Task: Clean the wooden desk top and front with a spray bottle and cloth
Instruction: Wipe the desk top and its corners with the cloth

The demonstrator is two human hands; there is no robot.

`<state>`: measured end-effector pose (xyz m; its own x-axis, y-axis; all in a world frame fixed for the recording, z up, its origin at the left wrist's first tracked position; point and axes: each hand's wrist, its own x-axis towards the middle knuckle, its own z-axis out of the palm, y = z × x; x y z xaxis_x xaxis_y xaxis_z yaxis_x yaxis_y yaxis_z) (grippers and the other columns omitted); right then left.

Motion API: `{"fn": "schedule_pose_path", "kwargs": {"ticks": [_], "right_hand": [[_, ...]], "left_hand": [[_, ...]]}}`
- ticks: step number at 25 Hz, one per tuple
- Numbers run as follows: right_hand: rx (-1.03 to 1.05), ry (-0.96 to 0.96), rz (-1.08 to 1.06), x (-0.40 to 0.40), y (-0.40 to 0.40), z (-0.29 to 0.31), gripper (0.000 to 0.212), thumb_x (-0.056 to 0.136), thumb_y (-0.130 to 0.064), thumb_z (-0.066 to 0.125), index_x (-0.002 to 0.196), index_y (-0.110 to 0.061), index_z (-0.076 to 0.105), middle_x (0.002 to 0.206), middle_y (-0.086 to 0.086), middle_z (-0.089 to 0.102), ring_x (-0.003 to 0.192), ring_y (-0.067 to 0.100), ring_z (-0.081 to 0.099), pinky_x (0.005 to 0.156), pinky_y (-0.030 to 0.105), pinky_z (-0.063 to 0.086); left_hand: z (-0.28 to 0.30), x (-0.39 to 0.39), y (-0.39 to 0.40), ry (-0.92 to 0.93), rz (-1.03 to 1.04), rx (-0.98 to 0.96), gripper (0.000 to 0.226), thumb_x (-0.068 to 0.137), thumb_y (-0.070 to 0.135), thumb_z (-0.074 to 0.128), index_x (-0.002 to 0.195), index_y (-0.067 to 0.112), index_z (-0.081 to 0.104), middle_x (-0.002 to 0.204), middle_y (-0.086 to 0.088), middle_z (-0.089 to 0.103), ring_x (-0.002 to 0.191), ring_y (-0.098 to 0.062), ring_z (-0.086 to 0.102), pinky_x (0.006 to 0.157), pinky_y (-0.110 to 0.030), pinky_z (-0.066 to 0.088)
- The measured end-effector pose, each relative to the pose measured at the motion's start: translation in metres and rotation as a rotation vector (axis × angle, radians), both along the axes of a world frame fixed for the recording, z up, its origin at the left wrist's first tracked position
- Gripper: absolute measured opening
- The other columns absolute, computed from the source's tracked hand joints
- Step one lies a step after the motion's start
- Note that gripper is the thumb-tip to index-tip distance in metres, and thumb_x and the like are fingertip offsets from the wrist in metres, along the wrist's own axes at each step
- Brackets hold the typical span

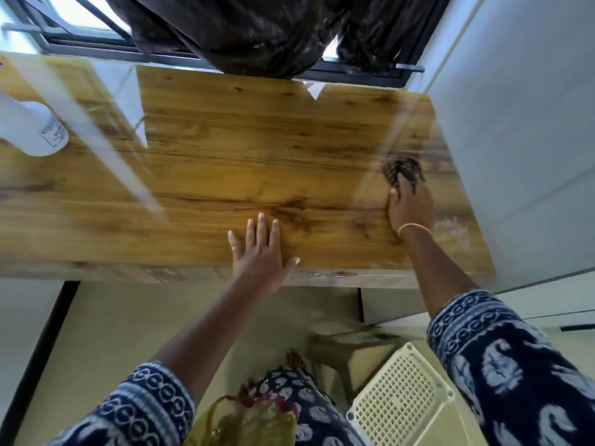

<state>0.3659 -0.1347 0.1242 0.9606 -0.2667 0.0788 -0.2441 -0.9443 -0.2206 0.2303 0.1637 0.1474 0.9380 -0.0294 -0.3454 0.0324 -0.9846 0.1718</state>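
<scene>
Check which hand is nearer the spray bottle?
Left. The left hand lies flat mid-desk, well right of the spray bottle; the right hand grips the cloth at the desk's far right.

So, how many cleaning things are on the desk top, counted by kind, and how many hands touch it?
Spray bottle: 1
Cloth: 1, under the right hand
Hands on the desk top: 2, with the left hand lying flat
Total: 4

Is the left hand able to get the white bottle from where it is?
Probably yes. The left hand lies flat near the desk's front edge, and the bottle stands far to its left. Only bare wood lies between, though it looks a long stretch.
</scene>
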Motion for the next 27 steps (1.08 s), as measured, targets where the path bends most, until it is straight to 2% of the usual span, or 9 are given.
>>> {"fn": "schedule_pose_path", "kwargs": {"ticks": [3, 4, 5, 8, 10, 13, 18, 22, 27], "right_hand": [[0.025, 0.035, -0.265, -0.005, 0.019, 0.001, 0.050, 0.102, -0.036, 0.033, 0.151, -0.023, 0.033, 0.160, 0.014, 0.023, 0.145, 0.036, 0.022, 0.118, 0.049, 0.022], [0.023, 0.046, -0.275, -0.006, 0.035, 0.003, 0.051, 0.102, -0.036, 0.033, 0.151, -0.024, 0.030, 0.160, 0.014, 0.022, 0.145, 0.036, 0.021, 0.118, 0.049, 0.022], [0.013, 0.039, -0.192, -0.009, 0.048, 0.004, 0.051, 0.102, -0.037, 0.034, 0.151, -0.024, 0.030, 0.160, 0.015, 0.023, 0.145, 0.037, 0.022, 0.117, 0.050, 0.024], [-0.062, 0.044, 0.361, -0.026, 0.057, -0.004, 0.048, 0.101, -0.036, 0.037, 0.149, -0.027, 0.037, 0.157, 0.013, 0.031, 0.144, 0.035, 0.028, 0.113, 0.050, 0.033], [-0.060, 0.035, 0.471, -0.011, 0.034, -0.005, 0.047, 0.101, -0.036, 0.038, 0.148, -0.028, 0.039, 0.154, 0.014, 0.036, 0.142, 0.035, 0.032, 0.111, 0.049, 0.035], [-0.018, 0.029, 0.227, 0.035, -0.012, -0.002, 0.048, 0.100, -0.037, 0.038, 0.148, -0.027, 0.040, 0.156, 0.014, 0.033, 0.140, 0.036, 0.034, 0.111, 0.048, 0.035], [0.010, 0.113, -0.169, 0.093, -0.074, 0.004, 0.053, 0.102, -0.035, 0.033, 0.153, -0.023, 0.026, 0.161, 0.015, 0.017, 0.146, 0.037, 0.019, 0.119, 0.046, 0.017], [-0.033, 0.133, -0.125, 0.123, -0.071, 0.003, 0.054, 0.104, -0.034, 0.029, 0.155, -0.018, 0.022, 0.161, 0.019, 0.016, 0.147, 0.039, 0.017, 0.119, 0.048, 0.016], [-0.014, 0.135, -0.032, 0.184, -0.082, 0.006, 0.054, 0.103, -0.034, 0.031, 0.154, -0.017, 0.024, 0.160, 0.020, 0.018, 0.146, 0.038, 0.019, 0.120, 0.046, 0.016]], "left_hand": [[0.001, 0.012, -0.024, -0.007, -0.057, 0.008, 0.084, 0.095, 0.067, 0.025, 0.155, 0.022, -0.013, 0.161, -0.011, -0.021, 0.149, -0.029, -0.018, 0.115, -0.062, -0.010], [0.001, 0.017, -0.034, -0.008, -0.073, 0.011, 0.084, 0.095, 0.067, 0.025, 0.155, 0.022, -0.013, 0.161, -0.011, -0.021, 0.149, -0.029, -0.018, 0.114, -0.062, -0.010], [0.001, 0.023, -0.047, -0.004, -0.098, 0.016, 0.084, 0.094, 0.067, 0.025, 0.154, 0.023, -0.014, 0.161, -0.011, -0.022, 0.149, -0.030, -0.018, 0.114, -0.062, -0.010], [0.000, 0.041, -0.082, 0.038, -0.145, 0.044, 0.088, 0.092, 0.071, 0.024, 0.153, 0.024, -0.018, 0.159, -0.015, -0.025, 0.148, -0.033, -0.020, 0.115, -0.063, -0.008], [0.000, 0.058, -0.099, 0.057, -0.151, 0.061, 0.092, 0.089, 0.075, 0.024, 0.153, 0.025, -0.019, 0.158, -0.016, -0.027, 0.147, -0.034, -0.021, 0.114, -0.063, -0.009], [0.001, 0.085, -0.117, 0.061, -0.202, 0.076, 0.096, 0.087, 0.078, 0.025, 0.152, 0.026, -0.021, 0.158, -0.015, -0.028, 0.147, -0.033, -0.021, 0.114, -0.064, -0.010], [0.005, 0.137, -0.146, 0.071, -0.319, 0.134, 0.117, 0.073, 0.088, 0.038, 0.151, 0.027, -0.024, 0.158, -0.014, -0.030, 0.147, -0.034, -0.022, 0.114, -0.065, -0.009], [0.020, 0.184, -0.165, 0.226, -0.360, 0.181, 0.153, 0.046, 0.088, 0.065, 0.147, 0.026, -0.032, 0.153, -0.014, -0.039, 0.143, -0.036, -0.029, 0.108, -0.065, -0.016], [0.015, 0.197, -0.185, 0.340, -0.309, 0.305, 0.160, 0.043, 0.081, 0.073, 0.138, 0.025, -0.044, 0.143, -0.014, -0.051, 0.139, -0.040, -0.036, 0.112, -0.065, -0.008]]}}
